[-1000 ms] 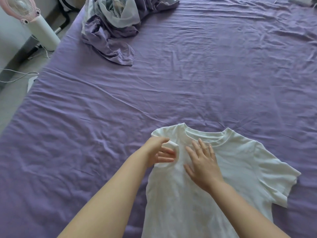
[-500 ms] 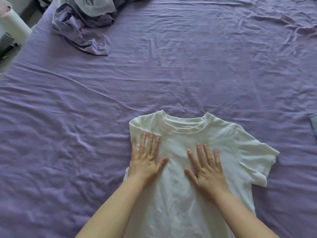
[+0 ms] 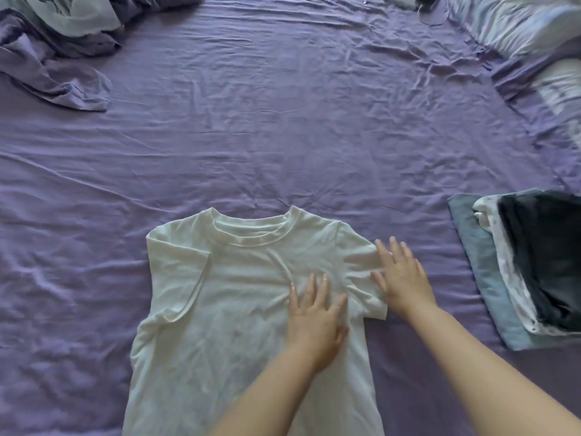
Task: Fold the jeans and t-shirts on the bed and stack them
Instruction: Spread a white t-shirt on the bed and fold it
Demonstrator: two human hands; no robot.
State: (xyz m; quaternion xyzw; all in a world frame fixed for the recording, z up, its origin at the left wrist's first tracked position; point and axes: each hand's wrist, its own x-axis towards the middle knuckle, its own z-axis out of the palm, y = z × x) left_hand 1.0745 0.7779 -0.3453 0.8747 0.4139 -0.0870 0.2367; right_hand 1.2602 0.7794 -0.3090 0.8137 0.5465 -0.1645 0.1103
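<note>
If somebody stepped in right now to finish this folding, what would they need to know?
Left hand: flat on the chest of the white t-shirt, holding nothing.
Right hand: flat on the shirt's right sleeve, fingers straight.
The shirt lies face up on the purple bed sheet, its left sleeve folded in over the body.
A stack of folded clothes sits to the right.
Left: fold the right sleeve in, fold the body, add it to the stack.

The t-shirt (image 3: 220, 309) lay flat on the bed (image 3: 283, 136), collar away from the person. The left hand (image 3: 314, 325) rested on its chest; the right hand (image 3: 401, 278) lay just right of that, on the sleeve. A stack of folded clothes (image 3: 518, 272) sat further right, crumpled bedding (image 3: 53, 58) far behind-left.
</note>
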